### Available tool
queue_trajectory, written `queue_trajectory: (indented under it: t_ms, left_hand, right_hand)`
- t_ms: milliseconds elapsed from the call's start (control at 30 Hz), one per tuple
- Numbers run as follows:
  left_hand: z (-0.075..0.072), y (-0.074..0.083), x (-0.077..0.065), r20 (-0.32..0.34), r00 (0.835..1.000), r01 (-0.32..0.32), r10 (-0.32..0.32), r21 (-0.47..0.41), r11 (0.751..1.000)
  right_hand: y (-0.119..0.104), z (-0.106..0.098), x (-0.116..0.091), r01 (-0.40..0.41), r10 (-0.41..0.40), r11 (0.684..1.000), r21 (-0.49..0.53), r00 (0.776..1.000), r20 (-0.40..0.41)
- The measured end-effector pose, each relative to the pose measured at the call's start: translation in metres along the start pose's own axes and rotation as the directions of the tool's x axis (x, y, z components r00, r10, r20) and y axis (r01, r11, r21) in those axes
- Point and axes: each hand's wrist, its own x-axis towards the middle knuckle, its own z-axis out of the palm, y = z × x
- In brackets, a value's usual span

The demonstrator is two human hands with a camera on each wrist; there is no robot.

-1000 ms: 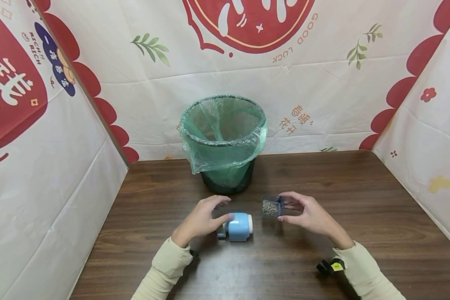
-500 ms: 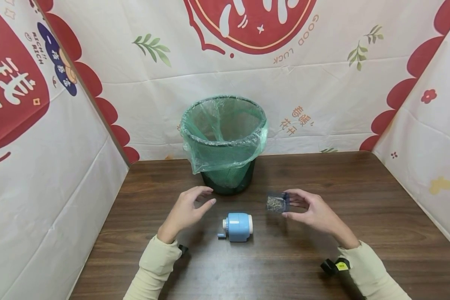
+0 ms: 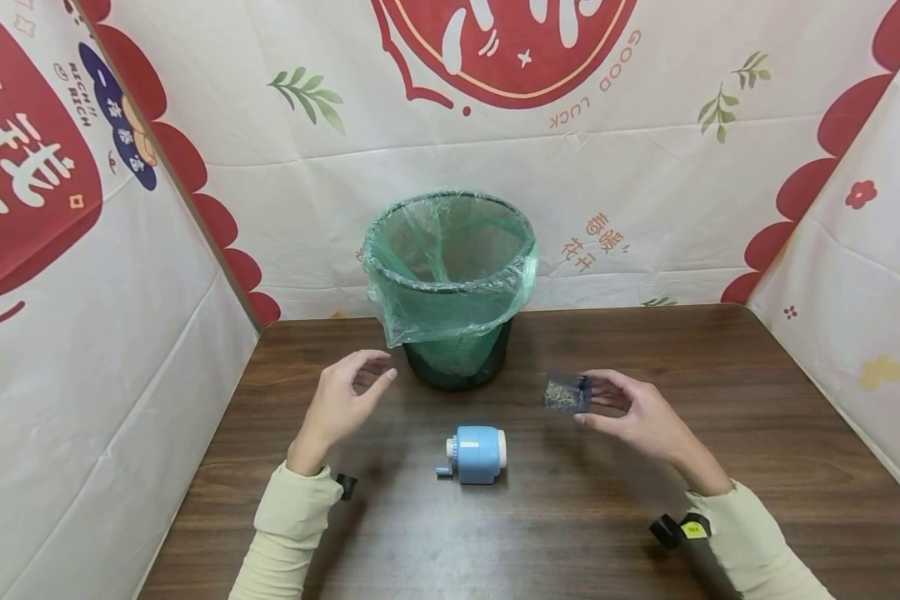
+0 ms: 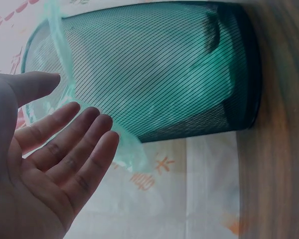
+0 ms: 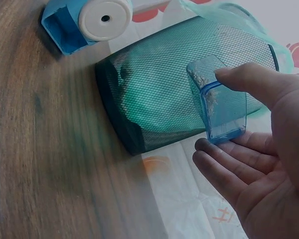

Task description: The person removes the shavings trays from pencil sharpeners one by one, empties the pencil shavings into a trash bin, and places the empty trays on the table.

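Observation:
Between thumb and fingers, my right hand (image 3: 633, 412) pinches a clear bluish shavings drawer (image 3: 567, 392) with pale pencil shavings inside. The right wrist view shows the shavings drawer (image 5: 217, 102) held up off the table, thumb on one side and fingertips under the other. A light blue crank pencil sharpener (image 3: 477, 455) stands on the table between the hands, its handle to the left. In the right wrist view, the sharpener (image 5: 87, 25) has an open slot beside its white round face. My left hand (image 3: 345, 398) is raised with nothing in it, fingers relaxed, left of the sharpener.
A black mesh wastebasket (image 3: 457, 362) with a green plastic liner (image 3: 450, 312) stands at the back middle of the brown wooden table (image 3: 630, 350). Printed white cloth (image 3: 450, 150) hangs behind and along both sides. Each wrist carries a small black camera.
My left hand has moved away from the sharpener, to the left and back. The right hand has drifted right and slightly back with the shavings drawer. The sharpener has stayed in place.

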Motion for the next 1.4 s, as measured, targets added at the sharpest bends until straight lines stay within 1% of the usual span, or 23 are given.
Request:
queue_trajectory:
  t_ms: [100, 267, 367, 500, 633, 733, 800, 967, 1033, 1067, 1167, 1233, 1400]
  left_hand:
    - [-0.008, 0.000, 0.002, -0.010, 1.000, 0.027, -0.028, -0.011, 1.000]
    - [-0.021, 0.003, 0.007, -0.016, 0.998, 0.057, -0.057, 0.010, 0.998]
    - [-0.028, 0.004, 0.009, -0.026, 0.997, 0.076, -0.075, 0.020, 0.997]
    - [-0.033, 0.006, 0.012, -0.049, 0.993, 0.109, -0.108, 0.015, 0.994]
    - [-0.038, 0.007, 0.014, -0.079, 0.989, 0.125, -0.123, 0.018, 0.992]
    - [-0.043, 0.010, 0.017, -0.101, 0.985, 0.144, -0.141, 0.023, 0.989]
    - [-0.046, 0.012, 0.020, -0.113, 0.981, 0.158, -0.156, 0.009, 0.987]
    - [-0.056, 0.047, 0.028, -0.126, 0.970, 0.204, -0.209, -0.055, 0.977]
    - [-0.058, 0.060, 0.031, -0.124, 0.966, 0.218, -0.225, -0.066, 0.974]
    - [-0.059, 0.062, 0.032, -0.125, 0.966, 0.221, -0.229, -0.071, 0.973]
    - [-0.060, 0.060, 0.037, -0.121, 0.963, 0.235, -0.243, -0.078, 0.969]
    - [-0.059, 0.054, 0.040, -0.122, 0.961, 0.238, -0.248, -0.092, 0.967]
    - [-0.058, 0.030, 0.046, -0.133, 0.963, 0.220, -0.234, -0.116, 0.969]
  right_hand:
    - [-0.001, -0.003, 0.000, -0.017, 0.017, 1.000, -0.010, 1.000, -0.010]
    - [-0.002, -0.010, -0.001, -0.049, 0.048, 0.999, -0.025, 0.998, -0.027]
    - [-0.003, -0.014, -0.001, -0.053, 0.051, 0.998, -0.038, 0.998, -0.042]
    - [-0.004, -0.019, -0.002, -0.059, 0.056, 0.997, -0.048, 0.997, -0.057]
    - [-0.006, -0.026, -0.002, -0.061, 0.057, 0.997, -0.049, 0.996, -0.073]
    - [-0.008, -0.032, -0.002, -0.065, 0.059, 0.996, -0.067, 0.994, -0.087]
    - [-0.010, -0.036, -0.002, -0.071, 0.064, 0.994, -0.080, 0.994, -0.093]
    - [-0.016, -0.043, -0.001, -0.082, 0.071, 0.992, -0.096, 0.990, -0.121]
    - [-0.018, -0.044, -0.001, -0.087, 0.074, 0.991, -0.099, 0.988, -0.133]
    - [-0.018, -0.045, 0.000, -0.089, 0.075, 0.991, -0.100, 0.988, -0.137]
    - [-0.021, -0.046, 0.000, -0.099, 0.083, 0.990, -0.105, 0.986, -0.144]
    - [-0.021, -0.048, 0.001, -0.100, 0.084, 0.989, -0.105, 0.985, -0.148]
    - [-0.022, -0.051, 0.003, -0.096, 0.075, 0.989, -0.116, 0.983, -0.170]
